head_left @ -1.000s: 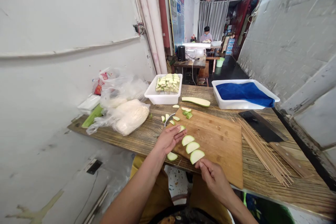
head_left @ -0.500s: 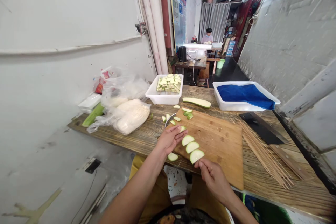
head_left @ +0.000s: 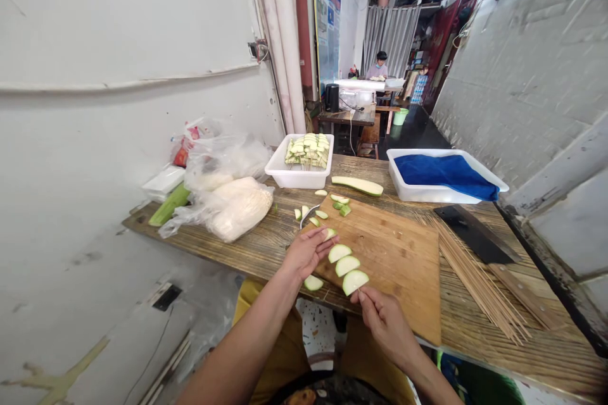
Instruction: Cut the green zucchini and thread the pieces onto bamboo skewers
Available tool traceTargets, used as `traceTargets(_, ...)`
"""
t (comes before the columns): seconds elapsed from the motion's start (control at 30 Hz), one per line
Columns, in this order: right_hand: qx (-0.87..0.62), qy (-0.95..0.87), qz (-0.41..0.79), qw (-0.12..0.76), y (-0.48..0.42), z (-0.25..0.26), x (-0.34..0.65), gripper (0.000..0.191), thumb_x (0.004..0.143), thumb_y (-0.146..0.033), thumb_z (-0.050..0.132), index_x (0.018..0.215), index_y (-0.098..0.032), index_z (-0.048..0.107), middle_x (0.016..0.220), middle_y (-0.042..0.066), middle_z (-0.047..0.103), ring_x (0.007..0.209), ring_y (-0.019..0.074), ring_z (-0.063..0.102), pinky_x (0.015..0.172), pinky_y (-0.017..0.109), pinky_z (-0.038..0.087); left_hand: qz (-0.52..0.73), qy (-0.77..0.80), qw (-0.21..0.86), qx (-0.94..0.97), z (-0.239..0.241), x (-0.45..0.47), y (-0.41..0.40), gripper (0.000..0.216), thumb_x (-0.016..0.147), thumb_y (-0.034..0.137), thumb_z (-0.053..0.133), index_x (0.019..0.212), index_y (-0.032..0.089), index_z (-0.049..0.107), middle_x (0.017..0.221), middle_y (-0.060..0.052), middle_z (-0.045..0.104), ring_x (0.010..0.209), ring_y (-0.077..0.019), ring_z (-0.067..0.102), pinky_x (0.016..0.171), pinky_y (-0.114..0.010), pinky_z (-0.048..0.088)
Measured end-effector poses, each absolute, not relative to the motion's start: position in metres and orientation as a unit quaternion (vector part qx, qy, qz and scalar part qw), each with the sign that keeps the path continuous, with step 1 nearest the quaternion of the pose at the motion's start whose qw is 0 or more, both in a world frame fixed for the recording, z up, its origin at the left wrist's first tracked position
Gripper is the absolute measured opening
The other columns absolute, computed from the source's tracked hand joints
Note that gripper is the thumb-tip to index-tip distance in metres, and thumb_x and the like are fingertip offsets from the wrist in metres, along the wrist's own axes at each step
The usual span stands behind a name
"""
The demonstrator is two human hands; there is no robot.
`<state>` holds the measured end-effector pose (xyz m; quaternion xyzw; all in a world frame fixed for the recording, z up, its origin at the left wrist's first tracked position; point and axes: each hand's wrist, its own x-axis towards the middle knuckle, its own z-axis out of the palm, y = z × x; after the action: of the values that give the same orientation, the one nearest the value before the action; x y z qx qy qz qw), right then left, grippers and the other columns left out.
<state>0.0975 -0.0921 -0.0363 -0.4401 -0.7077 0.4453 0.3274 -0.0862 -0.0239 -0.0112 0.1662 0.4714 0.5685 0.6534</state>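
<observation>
Three pale green squash slices (head_left: 346,265) lie in a row at the near left corner of the wooden cutting board (head_left: 394,253). My right hand (head_left: 384,319) is pinched on a thin skewer whose tip enters the nearest slice (head_left: 354,281). My left hand (head_left: 304,253) rests with fingers stretched flat at the board's left edge, touching a small slice (head_left: 329,233). One more slice (head_left: 313,283) lies just off the board beneath that hand.
A white tub of skewered squash (head_left: 304,161) and a halved squash (head_left: 357,185) sit behind the board. A blue cloth fills the right tub (head_left: 441,176). A cleaver (head_left: 475,237) and bamboo skewers (head_left: 479,281) lie right. Plastic bags (head_left: 228,193) sit left. A person sits far back.
</observation>
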Motion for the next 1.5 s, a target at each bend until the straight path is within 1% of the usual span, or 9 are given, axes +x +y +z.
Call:
traceTargets(0.37,-0.462,-0.72,0.423,0.3,-0.094,-0.031,0.099,0.031,0.089,-0.032,0.035,0.077,-0.015,0.058,0.053,-0.003,0.043,0.046,0.0113,0.038,0.044,0.02,0.028,0.562,0.476,0.654,0.174,-0.019,-0.08,-0.024,0.014,0.077,0.006,0.058,0.09,0.009,0.059,0.079,-0.01,0.069,0.075,-0.0169,0.067,0.066,-0.023,0.053)
traceTargets(0.57,-0.472,-0.712,0.431,0.292,-0.094,-0.029,0.097,0.033,0.089,-0.033,0.033,0.076,-0.015,0.058,0.052,-0.003,0.041,0.046,0.0115,0.037,0.044,0.021,0.028,0.554,0.473,0.659,0.187,-0.018,-0.074,-0.024,0.014,0.073,0.009,0.062,0.087,0.008,0.062,0.078,-0.009,0.068,0.072,-0.0156,0.066,0.064,-0.022,0.052)
traceTargets(0.8,-0.479,-0.707,0.405,0.327,-0.096,-0.043,0.096,0.032,0.089,-0.032,0.032,0.077,-0.016,0.057,0.055,-0.001,0.048,0.047,0.0125,0.042,0.044,0.022,0.028,0.547,0.491,0.651,0.19,-0.019,-0.069,-0.024,0.016,0.067,0.011,0.068,0.082,0.009,0.065,0.072,-0.007,0.068,0.061,-0.0113,0.063,0.057,-0.02,0.05)
traceTargets(0.9,-0.481,-0.709,0.394,0.333,-0.097,-0.047,0.095,0.032,0.089,-0.033,0.033,0.077,-0.016,0.056,0.056,0.0,0.05,0.047,0.013,0.044,0.044,0.022,0.028,0.547,0.495,0.649,0.185,-0.023,-0.067,-0.025,0.018,0.065,0.012,0.071,0.081,0.01,0.066,0.072,-0.006,0.067,0.059,-0.0103,0.061,0.057,-0.02,0.049)
traceTargets(1.1,-0.472,-0.717,0.358,0.367,-0.092,-0.053,0.089,0.031,0.089,-0.033,0.033,0.074,-0.017,0.055,0.052,-0.002,0.048,0.046,0.0128,0.044,0.045,0.022,0.031,0.56,0.473,0.653,0.19,-0.016,-0.067,-0.024,0.021,0.068,0.013,0.069,0.088,0.01,0.065,0.074,-0.006,0.067,0.061,-0.0109,0.062,0.06,-0.021,0.05)
traceTargets(1.23,-0.465,-0.7,0.336,0.425,-0.081,-0.057,0.081,0.031,0.09,-0.035,0.032,0.078,-0.018,0.056,0.051,-0.003,0.045,0.045,0.0124,0.042,0.044,0.021,0.031,0.601,0.366,0.677,0.215,0.001,-0.07,-0.022,0.026,0.075,0.023,0.064,0.099,0.014,0.06,0.084,-0.006,0.066,0.071,-0.0129,0.063,0.068,-0.026,0.051)
traceTargets(1.33,-0.457,-0.682,0.343,0.457,-0.073,-0.056,0.073,0.03,0.089,-0.036,0.035,0.075,-0.019,0.055,0.055,-0.002,0.046,0.047,0.0117,0.042,0.045,0.02,0.032,0.622,0.311,0.676,0.246,0.008,-0.066,-0.024,0.029,0.076,0.03,0.063,0.101,0.015,0.059,0.091,-0.007,0.065,0.079,-0.0142,0.062,0.075,-0.027,0.05)
traceTargets(1.4,-0.45,-0.659,0.371,0.475,-0.069,-0.056,0.066,0.031,0.089,-0.038,0.036,0.074,-0.018,0.054,0.055,-0.004,0.042,0.046,0.0106,0.038,0.044,0.02,0.031,0.623,0.304,0.669,0.268,0.007,-0.06,-0.028,0.031,0.074,0.032,0.065,0.1,0.015,0.059,0.092,-0.007,0.065,0.08,-0.0149,0.062,0.074,-0.026,0.05)
traceTargets(1.5,-0.439,-0.636,0.413,0.482,-0.063,-0.058,0.057,0.033,0.089,-0.04,0.034,0.073,-0.018,0.053,0.052,-0.006,0.036,0.044,0.0096,0.034,0.042,0.019,0.029,0.595,0.326,0.68,0.277,-0.002,-0.048,-0.038,0.034,0.072,0.034,0.067,0.098,0.013,0.06,0.091,-0.009,0.066,0.079,-0.0163,0.063,0.065,-0.023,0.05)
